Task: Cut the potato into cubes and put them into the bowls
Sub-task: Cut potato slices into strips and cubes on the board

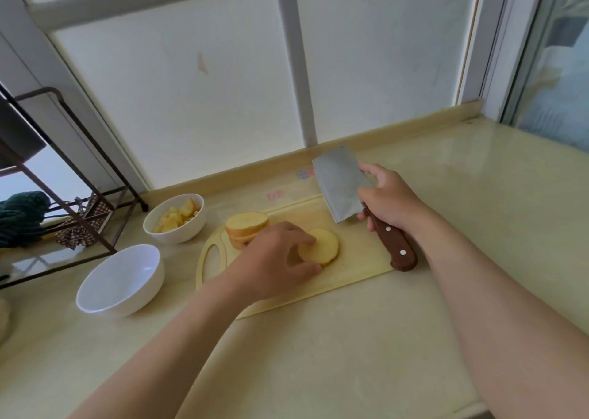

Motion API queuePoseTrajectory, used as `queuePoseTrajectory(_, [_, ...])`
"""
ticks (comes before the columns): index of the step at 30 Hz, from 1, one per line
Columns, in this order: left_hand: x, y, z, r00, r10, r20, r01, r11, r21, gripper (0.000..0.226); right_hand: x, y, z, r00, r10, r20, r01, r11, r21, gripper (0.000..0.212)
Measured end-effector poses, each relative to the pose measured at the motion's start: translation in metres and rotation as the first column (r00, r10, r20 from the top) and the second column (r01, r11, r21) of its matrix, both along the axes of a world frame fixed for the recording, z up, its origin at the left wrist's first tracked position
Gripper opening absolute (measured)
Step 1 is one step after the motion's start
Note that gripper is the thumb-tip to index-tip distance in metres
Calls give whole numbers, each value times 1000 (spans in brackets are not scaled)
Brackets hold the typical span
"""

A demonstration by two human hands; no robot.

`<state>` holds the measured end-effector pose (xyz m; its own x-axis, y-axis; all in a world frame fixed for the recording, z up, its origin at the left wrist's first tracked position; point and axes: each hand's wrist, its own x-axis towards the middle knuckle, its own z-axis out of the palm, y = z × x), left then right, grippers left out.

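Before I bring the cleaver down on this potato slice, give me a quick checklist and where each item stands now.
1. The potato slice lies flat on the cutting board: ok.
2. The left hand holds it steady: ok, fingers curled over its left part.
3. Fingertips out of the blade's path: cannot tell, no cut line set yet.
4. The right hand grips the cleaver: ok, blade raised off the board.
5. The stacked slices clear of the cut: ok, left of the hand.
6. Room for cubes: ok, near bowl empty, far bowl partly filled.
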<state>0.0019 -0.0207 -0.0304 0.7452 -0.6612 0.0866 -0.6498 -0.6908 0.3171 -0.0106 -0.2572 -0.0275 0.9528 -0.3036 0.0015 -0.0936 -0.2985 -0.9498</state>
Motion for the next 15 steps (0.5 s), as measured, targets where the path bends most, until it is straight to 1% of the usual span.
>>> queuePoseTrajectory(2, [-4, -6, -7, 998, 49, 41, -48, 998, -31, 54, 0, 0, 0, 1000, 2, -6, -2, 1000, -5, 64])
queuePoseTrajectory(6, [-10, -22, -10, 983, 68, 171, -72, 997, 16, 56, -2, -1, 2, 1000, -16, 6, 16, 1000, 6, 62])
queuePoseTrajectory(8, [-6, -21, -6, 989, 3, 149, -7, 1000, 24, 52, -2, -3, 3, 1000, -30, 5, 30, 999, 18, 61])
queuePoseTrajectory(10, [0, -17, -3, 990, -111, 89, 110, 994, 16, 47, -2, -5, 3, 999, -38, 1, 38, 999, 16, 61])
queuePoseTrajectory(12, [8, -14, -3, 969, -215, 120, 216, 976, 6, 45, -2, -6, 3, 999, -39, -9, 39, 999, 6, 60])
queuePoseTrajectory(15, [13, -18, -8, 941, -278, 191, 285, 958, -11, 45, -3, -8, 3, 999, -32, -23, 32, 999, -3, 61])
